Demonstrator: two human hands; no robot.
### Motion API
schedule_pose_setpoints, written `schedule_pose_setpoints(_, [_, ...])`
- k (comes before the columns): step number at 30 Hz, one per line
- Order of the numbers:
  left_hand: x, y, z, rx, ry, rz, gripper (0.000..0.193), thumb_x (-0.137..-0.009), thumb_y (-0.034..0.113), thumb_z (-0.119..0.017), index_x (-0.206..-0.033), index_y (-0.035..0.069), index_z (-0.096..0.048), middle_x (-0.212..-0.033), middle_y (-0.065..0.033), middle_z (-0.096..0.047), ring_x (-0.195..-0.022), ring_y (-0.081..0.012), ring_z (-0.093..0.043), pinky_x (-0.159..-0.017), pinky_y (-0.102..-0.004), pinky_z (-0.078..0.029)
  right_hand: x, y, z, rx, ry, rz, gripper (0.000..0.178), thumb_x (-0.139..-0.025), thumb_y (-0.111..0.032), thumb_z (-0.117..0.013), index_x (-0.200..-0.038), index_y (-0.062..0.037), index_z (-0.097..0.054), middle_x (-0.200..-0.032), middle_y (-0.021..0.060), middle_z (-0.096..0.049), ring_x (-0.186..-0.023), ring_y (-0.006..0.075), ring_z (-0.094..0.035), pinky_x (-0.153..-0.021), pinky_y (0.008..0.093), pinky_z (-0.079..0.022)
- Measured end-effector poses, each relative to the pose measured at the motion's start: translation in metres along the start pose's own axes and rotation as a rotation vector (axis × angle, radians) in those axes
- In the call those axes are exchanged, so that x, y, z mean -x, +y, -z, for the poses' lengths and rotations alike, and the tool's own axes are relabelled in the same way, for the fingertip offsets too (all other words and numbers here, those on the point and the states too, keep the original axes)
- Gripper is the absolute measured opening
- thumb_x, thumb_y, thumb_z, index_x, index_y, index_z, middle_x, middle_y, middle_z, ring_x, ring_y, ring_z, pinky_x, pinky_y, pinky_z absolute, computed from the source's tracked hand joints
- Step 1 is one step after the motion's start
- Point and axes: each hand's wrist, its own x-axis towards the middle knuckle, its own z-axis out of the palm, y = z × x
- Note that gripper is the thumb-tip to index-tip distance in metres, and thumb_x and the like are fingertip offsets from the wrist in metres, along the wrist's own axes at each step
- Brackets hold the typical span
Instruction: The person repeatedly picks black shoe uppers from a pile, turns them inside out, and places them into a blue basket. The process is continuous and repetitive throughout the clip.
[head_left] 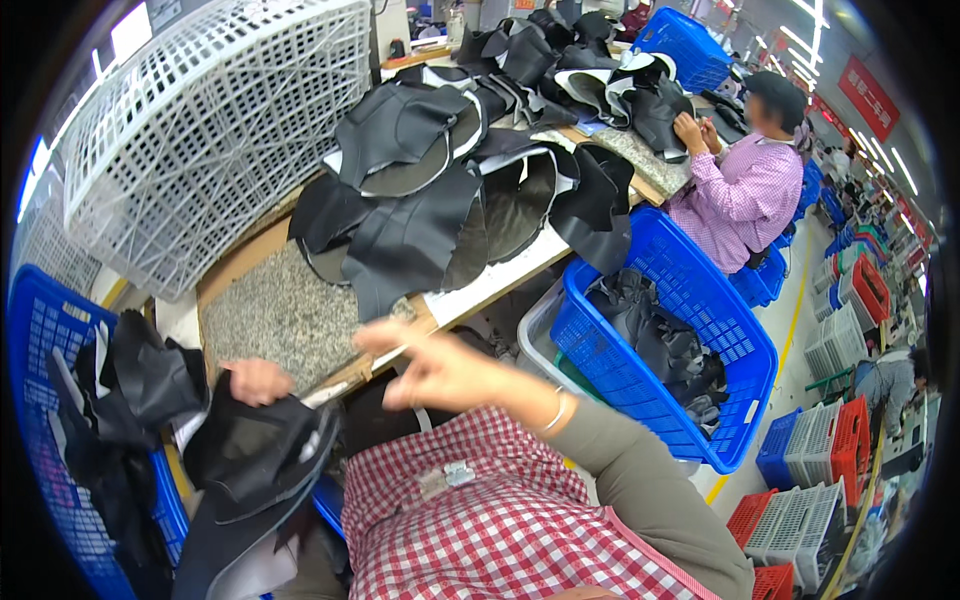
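The left hand (pixel 255 380) grips a black, matte, curved-edged leather piece (pixel 255 455), which hangs at the near left edge of the table (pixel 290 315), above the person's lap. The right hand (pixel 435 372) hovers open over the table's front edge, fingers loosely spread and blurred, holding nothing. The table carries a speckled grey stone slab and a heap of black leather pieces (pixel 450 190) with pale edging. A white lattice basket (pixel 210 120) stands tilted behind. Blue mesh baskets flank the table: one at left (pixel 45 400), one at right (pixel 690 340), both holding dark pieces. A co-worker in a checked pink shirt (pixel 745 195) sits farther along.
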Motion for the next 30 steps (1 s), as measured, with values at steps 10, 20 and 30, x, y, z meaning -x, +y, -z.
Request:
schedule_pose_setpoints(10, [0.069, 0.003, -0.052, -0.874, 0.869, 0.196, 0.071, -0.103, 0.052, -0.054, -0.149, -0.002, -0.047, -0.145, -0.0218, -0.054, -0.136, -0.0294, -0.052, -0.113, -0.044, -0.044, 0.003, 0.026, 0.057, -0.026, -0.098, -0.457, 0.039, -0.084, -0.013, -0.087, -0.116, -0.0031, -0.068, -0.097, 0.0017, -0.07, -0.085, 0.0094, -0.067, -0.07, 0.0273, -0.057])
schedule_pose_setpoints(20, [0.019, -0.085, -0.079, -1.079, 0.175, 0.882, 0.033, -0.098, 0.027, -0.072, -0.118, 0.0, -0.067, -0.09, -0.009, -0.064, -0.078, -0.0163, -0.058, -0.071, -0.0338, -0.049, -0.004, 0.055, 0.018, 0.287, -0.395, 0.192, 0.029, -0.068, -0.008, -0.089, -0.095, -0.0092, -0.077, -0.099, 0.0046, -0.06, -0.096, 0.0245, -0.059, -0.085, 0.0356, -0.049])
schedule_pose_setpoints(30, [-0.002, -0.065, -0.121, -1.412, 0.503, 0.776, 0.028, -0.088, 0.0, -0.069, -0.116, -0.004, -0.066, -0.114, -0.0125, -0.064, -0.099, -0.0229, -0.063, -0.09, -0.0314, -0.05, 0.005, 0.059, 0.014, 0.29, -0.408, 0.2, 0.032, -0.08, -0.02, -0.085, -0.103, -0.0035, -0.07, -0.099, 0.0069, -0.062, -0.1, 0.0283, -0.062, -0.082, 0.041, -0.051])
